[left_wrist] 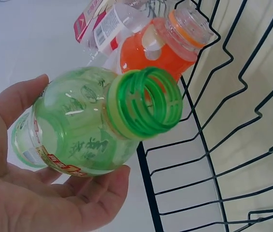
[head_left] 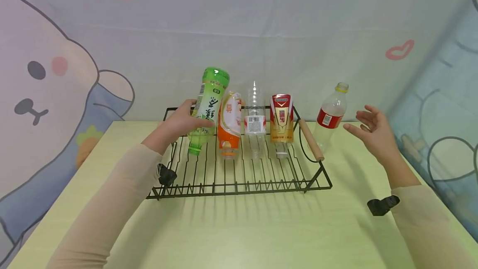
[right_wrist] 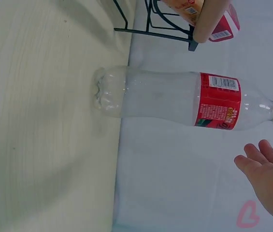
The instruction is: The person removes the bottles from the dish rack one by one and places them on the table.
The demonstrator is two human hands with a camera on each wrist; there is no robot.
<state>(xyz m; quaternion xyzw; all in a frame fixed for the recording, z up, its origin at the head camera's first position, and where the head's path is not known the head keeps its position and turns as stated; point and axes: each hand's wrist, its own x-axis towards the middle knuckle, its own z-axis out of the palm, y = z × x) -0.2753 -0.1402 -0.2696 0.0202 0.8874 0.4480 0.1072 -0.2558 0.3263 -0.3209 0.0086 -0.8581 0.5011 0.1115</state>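
Note:
My left hand (head_left: pixel 183 120) grips a green plastic bottle (head_left: pixel 207 103), its fingers and thumb round the body. The bottle is tilted with its capless neck down, above the left end of a black wire rack (head_left: pixel 239 193). In the left wrist view, the open green mouth (left_wrist: pixel 163 104) faces the camera. At the right, a clear bottle with a red label (head_left: pixel 330 115) stands upright on the table, capless, with a yellow ring at its neck. My right hand (head_left: pixel 374 134) is beside it, apart, with fingers spread and nothing held.
Three bottles lean neck down in the rack: an orange-and-white one (head_left: pixel 229 123), a clear one (head_left: pixel 255 121) and a gold-and-red one (head_left: pixel 281 119). A wooden handle (head_left: pixel 311 140) is at the rack's right end. The pale table (head_left: pixel 261 231) meets a printed cloth (head_left: pixel 298 32) behind.

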